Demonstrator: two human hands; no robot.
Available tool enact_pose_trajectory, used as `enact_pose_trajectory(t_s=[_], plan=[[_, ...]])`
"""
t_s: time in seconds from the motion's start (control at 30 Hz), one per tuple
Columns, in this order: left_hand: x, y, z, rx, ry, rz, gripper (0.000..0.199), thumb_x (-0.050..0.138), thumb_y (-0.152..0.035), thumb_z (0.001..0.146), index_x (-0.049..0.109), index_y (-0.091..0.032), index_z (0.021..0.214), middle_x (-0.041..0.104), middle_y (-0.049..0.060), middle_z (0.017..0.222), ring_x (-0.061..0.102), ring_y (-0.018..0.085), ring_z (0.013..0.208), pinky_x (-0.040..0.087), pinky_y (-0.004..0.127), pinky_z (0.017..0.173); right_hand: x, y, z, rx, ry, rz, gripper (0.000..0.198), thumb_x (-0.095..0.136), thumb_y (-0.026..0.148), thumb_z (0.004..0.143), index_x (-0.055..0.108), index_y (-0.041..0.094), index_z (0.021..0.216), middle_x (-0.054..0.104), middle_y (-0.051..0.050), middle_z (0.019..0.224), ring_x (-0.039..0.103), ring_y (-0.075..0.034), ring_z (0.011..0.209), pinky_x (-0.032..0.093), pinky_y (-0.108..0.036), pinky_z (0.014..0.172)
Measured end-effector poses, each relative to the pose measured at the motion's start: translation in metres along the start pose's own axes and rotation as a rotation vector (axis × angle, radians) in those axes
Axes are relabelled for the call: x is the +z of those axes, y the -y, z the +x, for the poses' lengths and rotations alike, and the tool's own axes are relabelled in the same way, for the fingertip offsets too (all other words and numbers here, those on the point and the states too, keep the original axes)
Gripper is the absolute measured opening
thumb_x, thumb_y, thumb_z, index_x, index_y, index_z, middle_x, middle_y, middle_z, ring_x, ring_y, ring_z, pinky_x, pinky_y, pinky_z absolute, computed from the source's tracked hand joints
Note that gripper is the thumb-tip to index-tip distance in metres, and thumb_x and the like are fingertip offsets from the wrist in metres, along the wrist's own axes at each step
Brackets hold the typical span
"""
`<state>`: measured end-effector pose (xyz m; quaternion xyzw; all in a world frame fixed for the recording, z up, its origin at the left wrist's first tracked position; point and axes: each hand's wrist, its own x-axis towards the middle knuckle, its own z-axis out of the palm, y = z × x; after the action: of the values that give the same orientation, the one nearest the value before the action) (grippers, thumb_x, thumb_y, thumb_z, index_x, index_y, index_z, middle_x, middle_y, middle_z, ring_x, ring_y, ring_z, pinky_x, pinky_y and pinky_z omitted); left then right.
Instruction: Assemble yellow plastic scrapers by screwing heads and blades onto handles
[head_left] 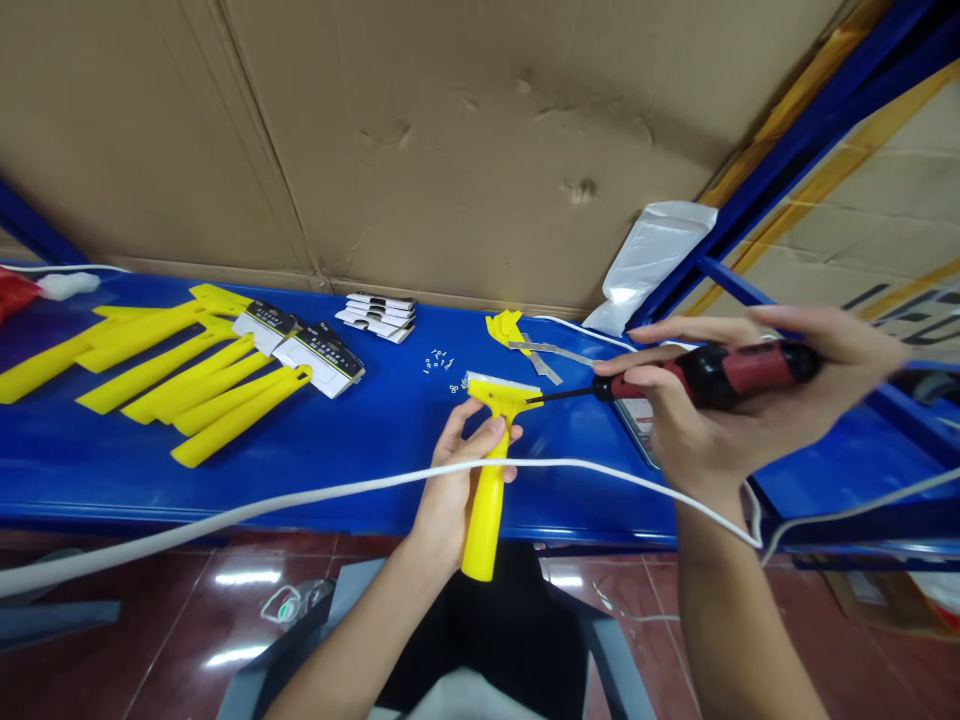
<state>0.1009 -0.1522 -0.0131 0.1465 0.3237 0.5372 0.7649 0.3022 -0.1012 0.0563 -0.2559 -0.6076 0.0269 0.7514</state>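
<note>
A yellow scraper point(487, 520) stands with its head up in my left hand point(446, 490), the thumb and fingers closed around the neck. A blade with a pale edge runs along the top of its head. My right hand point(720, 440) grips a red and black screwdriver point(757, 378) held nearly level. The shaft points left, and its tip meets the right end of the scraper head. Just behind the scraper lie several small screws and nuts point(439, 360). Flat metal strips point(551, 352) and small yellow pieces point(505, 327) lie farther back on the right.
Several yellow scrapers point(232, 420) are spread on the blue table point(390, 430) at left, beside black-and-white cards point(322, 358). A stack of folded cards point(377, 318) sits behind. A white cable point(555, 462) crosses in front. A plastic bag point(652, 255) leans at back right.
</note>
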Motion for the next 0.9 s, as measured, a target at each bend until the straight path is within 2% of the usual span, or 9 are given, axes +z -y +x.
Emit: enact_pose_trajectory(t_s=[0.07, 0.17, 0.23, 0.43, 0.5, 0.63, 0.7, 0.8, 0.9], plan=[[0.0, -0.001, 0.0, 0.016, -0.032, 0.007, 0.063, 0.097, -0.024, 0.086, 0.07, -0.028, 0.143, 0.079, 0.008, 0.125, 0.083, 0.021, 0.101, 0.061, 0.017, 0.062, -0.002, -0.001, 0.002, -0.092, 0.089, -0.034, 0.063, 0.107, 0.031, 0.075, 0.06, 0.03, 0.118, 0.076, 0.001, 0.112, 0.086, -0.024, 0.087, 0.076, -0.039, 0.07], [0.001, -0.002, 0.001, 0.044, -0.062, -0.018, 0.062, 0.096, -0.019, 0.086, 0.07, -0.027, 0.141, 0.079, 0.008, 0.126, 0.083, 0.021, 0.102, 0.06, 0.016, 0.06, -0.009, 0.005, 0.005, 0.054, 0.296, -0.006, 0.067, 0.105, 0.04, 0.078, 0.059, 0.035, 0.127, 0.075, -0.003, 0.133, 0.083, -0.031, 0.121, 0.078, -0.049, 0.086], [0.002, -0.002, 0.0, 0.046, -0.055, -0.034, 0.059, 0.094, -0.017, 0.087, 0.07, -0.027, 0.141, 0.079, 0.008, 0.124, 0.082, 0.019, 0.098, 0.059, 0.016, 0.06, -0.016, 0.009, 0.006, 0.105, 0.349, -0.008, 0.074, 0.107, 0.042, 0.074, 0.06, 0.036, 0.131, 0.072, -0.005, 0.143, 0.077, -0.036, 0.135, 0.077, -0.055, 0.094], [0.003, -0.002, -0.004, 0.037, -0.004, -0.039, 0.059, 0.096, -0.021, 0.086, 0.071, -0.026, 0.14, 0.078, 0.006, 0.125, 0.081, 0.017, 0.093, 0.059, 0.016, 0.06, -0.031, 0.009, 0.004, 0.004, 0.301, -0.187, 0.074, 0.106, 0.039, 0.076, 0.062, 0.036, 0.135, 0.077, -0.005, 0.117, 0.085, -0.036, 0.105, 0.074, -0.059, 0.094], [0.002, -0.001, -0.002, 0.043, 0.003, -0.045, 0.061, 0.096, -0.021, 0.085, 0.071, -0.026, 0.14, 0.078, 0.006, 0.125, 0.081, 0.016, 0.091, 0.058, 0.015, 0.058, -0.032, 0.012, 0.007, 0.016, 0.372, -0.202, 0.075, 0.104, 0.04, 0.079, 0.061, 0.038, 0.14, 0.078, -0.005, 0.12, 0.084, -0.036, 0.107, 0.073, -0.06, 0.097], [-0.001, 0.0, 0.002, 0.058, 0.006, -0.048, 0.06, 0.097, -0.019, 0.085, 0.071, -0.026, 0.138, 0.078, 0.008, 0.125, 0.081, 0.018, 0.095, 0.057, 0.015, 0.057, -0.029, 0.024, 0.021, 0.085, 0.538, -0.141, 0.074, 0.1, 0.043, 0.083, 0.062, 0.044, 0.146, 0.072, -0.007, 0.146, 0.077, -0.04, 0.131, 0.072, -0.063, 0.1], [-0.002, 0.0, 0.001, 0.048, -0.002, -0.03, 0.058, 0.096, -0.021, 0.087, 0.071, -0.027, 0.138, 0.078, 0.008, 0.127, 0.082, 0.019, 0.098, 0.06, 0.016, 0.06, -0.028, 0.027, 0.028, 0.059, 0.524, -0.169, 0.077, 0.101, 0.042, 0.082, 0.062, 0.047, 0.148, 0.074, -0.005, 0.142, 0.076, -0.04, 0.132, 0.073, -0.061, 0.097], [-0.002, 0.0, -0.002, 0.039, -0.008, -0.021, 0.055, 0.094, -0.022, 0.09, 0.07, -0.027, 0.139, 0.079, 0.008, 0.124, 0.082, 0.019, 0.1, 0.061, 0.017, 0.063, -0.027, 0.028, 0.038, -0.003, 0.503, -0.286, 0.072, 0.104, 0.036, 0.079, 0.07, 0.046, 0.142, 0.08, -0.002, 0.117, 0.081, -0.037, 0.113, 0.073, -0.057, 0.093], [-0.001, 0.0, -0.001, 0.058, -0.01, -0.047, 0.056, 0.093, -0.02, 0.09, 0.069, -0.026, 0.14, 0.079, 0.007, 0.12, 0.081, 0.017, 0.094, 0.057, 0.016, 0.06, -0.026, 0.028, 0.048, 0.035, 0.646, -0.338, 0.059, 0.098, 0.034, 0.086, 0.073, 0.044, 0.138, 0.082, -0.001, 0.115, 0.082, -0.034, 0.108, 0.072, -0.057, 0.098]])
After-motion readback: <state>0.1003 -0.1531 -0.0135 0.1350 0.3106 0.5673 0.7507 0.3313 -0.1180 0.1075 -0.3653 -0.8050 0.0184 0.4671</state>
